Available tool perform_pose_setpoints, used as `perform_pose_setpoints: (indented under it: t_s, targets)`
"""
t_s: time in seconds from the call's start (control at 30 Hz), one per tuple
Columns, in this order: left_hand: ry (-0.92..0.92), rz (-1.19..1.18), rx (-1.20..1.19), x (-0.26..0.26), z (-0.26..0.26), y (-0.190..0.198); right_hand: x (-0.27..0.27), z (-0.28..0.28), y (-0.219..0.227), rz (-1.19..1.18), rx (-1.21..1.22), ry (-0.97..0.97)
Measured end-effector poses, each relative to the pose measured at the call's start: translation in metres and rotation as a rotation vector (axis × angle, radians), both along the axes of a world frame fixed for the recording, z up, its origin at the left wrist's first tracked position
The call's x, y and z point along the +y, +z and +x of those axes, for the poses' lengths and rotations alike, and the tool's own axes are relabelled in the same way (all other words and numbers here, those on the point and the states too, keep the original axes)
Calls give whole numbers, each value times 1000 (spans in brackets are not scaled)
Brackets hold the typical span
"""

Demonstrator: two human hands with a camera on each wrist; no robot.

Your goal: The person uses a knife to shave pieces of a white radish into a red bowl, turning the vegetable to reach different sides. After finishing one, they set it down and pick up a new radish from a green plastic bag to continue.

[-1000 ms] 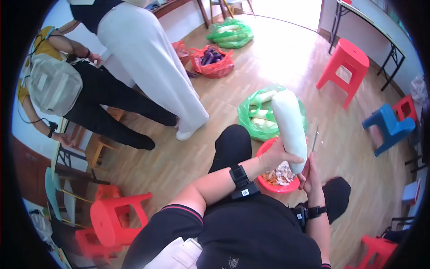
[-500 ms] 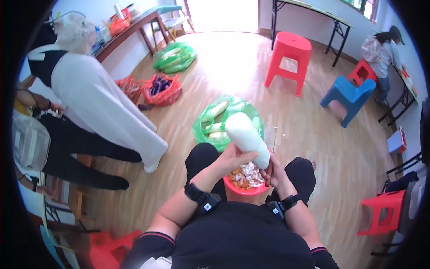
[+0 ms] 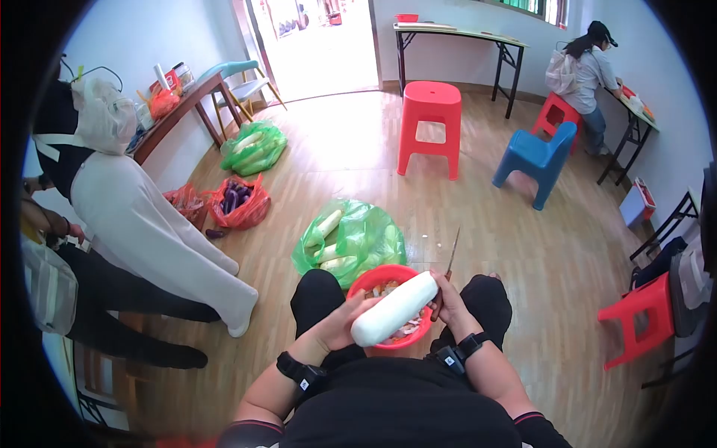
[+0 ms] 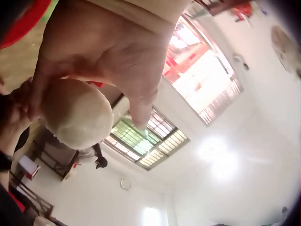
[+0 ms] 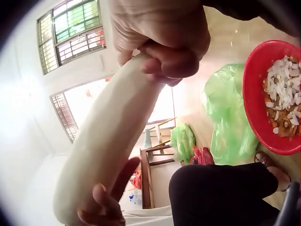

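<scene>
A peeled white radish [image 3: 396, 308] lies slanted in front of the body, over a red basin [image 3: 360, 280]. My left hand [image 3: 337, 322] holds its near, thick end, with the fingers curved along its side; in the left wrist view the thumb stands away from the radish's rounded end [image 4: 77, 115]. At the far end, my right hand [image 3: 451, 306] grips a knife [image 3: 452, 254] by its brown handle, blade pointing up and away. Fingers of that same hand touch the radish's narrow tip. White and orange peelings [image 5: 284, 84] fill the basin.
Beyond the basin a green bag [image 3: 366, 231] holds several white radishes. Farther left are a red bag of eggplants [image 3: 246, 213] and another green bag [image 3: 258, 153]. A red stool [image 3: 429, 127] and a blue chair [image 3: 534, 160] stand ahead. Two people are at left, one sits far right.
The radish has swung from upright to lying slanted, its thick end now toward my body at left. My left hand has shifted to that end. The head view has turned left and risen.
</scene>
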State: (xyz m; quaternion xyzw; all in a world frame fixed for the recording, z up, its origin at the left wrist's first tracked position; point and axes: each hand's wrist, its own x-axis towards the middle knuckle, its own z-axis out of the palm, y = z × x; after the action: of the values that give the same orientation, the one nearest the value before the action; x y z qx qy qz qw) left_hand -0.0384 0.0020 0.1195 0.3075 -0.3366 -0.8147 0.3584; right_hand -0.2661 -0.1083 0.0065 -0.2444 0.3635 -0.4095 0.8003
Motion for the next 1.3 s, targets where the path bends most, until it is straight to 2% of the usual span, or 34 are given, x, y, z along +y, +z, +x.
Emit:
perform_pose_setpoints:
  t_s: [0.1, 0.17, 0.23, 0.27, 0.33, 0.43, 0.5, 0.57, 0.63, 0.7, 0.77, 0.8, 0.83, 0.9, 1.07, 1.1, 1.17, 1.2, 1.27, 1.3]
  targets:
    - [-97, 215, -29, -3, -6, -30, 4, -8, -1, -18, 129, 33]
    - [-218, -21, -262, -12, -17, -35, 0, -1, -14, -46, 168, -43]
    - [-176, -12, -386, -17, -25, -36, -4, 0, -24, -79, 202, -72]
    - [-165, 21, -373, -20, -26, -44, 2, -4, -2, -79, 236, -25]
    - [-140, 31, -363, -29, -26, -61, -4, 6, -5, -109, 267, -154]
    - [-116, 91, -382, -34, -28, -77, -6, 7, 4, -180, 474, -143]
    - [-40, 27, -386, -36, -27, -84, -10, 11, 1, -235, 520, -162]
    - [28, 72, -375, -36, -25, -91, -10, 15, -1, -294, 562, -170]
    - [130, 27, -427, -37, -17, -111, -4, 18, 4, -441, 807, -196]
    - [205, -5, -452, -40, -5, -138, -6, 15, -12, -523, 873, -163]
    - [285, -54, -648, -41, 6, -162, -3, 14, -20, -795, 994, 37]
    - [359, -19, -616, -38, 5, -160, 4, 16, -14, -799, 1034, 140]
    - [368, -10, -610, -35, 7, -156, 9, 19, -12, -800, 1036, 155]
    - [342, 71, -590, -32, 12, -152, 18, 27, -10, -1045, 1097, 318]
    - [326, 67, -564, -23, 21, -157, 24, 42, -10, -1146, 1154, 465]
    - [323, 75, -548, -22, 21, -155, 23, 43, -11, -1148, 1155, 469]
    - [302, 70, -535, -21, 22, -147, 18, 41, -12, -1088, 1129, 345]
    - [278, 62, -526, -21, 22, -143, 14, 40, -14, -1088, 1131, 348]
    - [269, 74, -490, -18, 22, -134, 8, 38, -18, -1005, 1166, 200]
    - [262, 85, -457, -18, 22, -132, 8, 38, -18, -1004, 1170, 201]
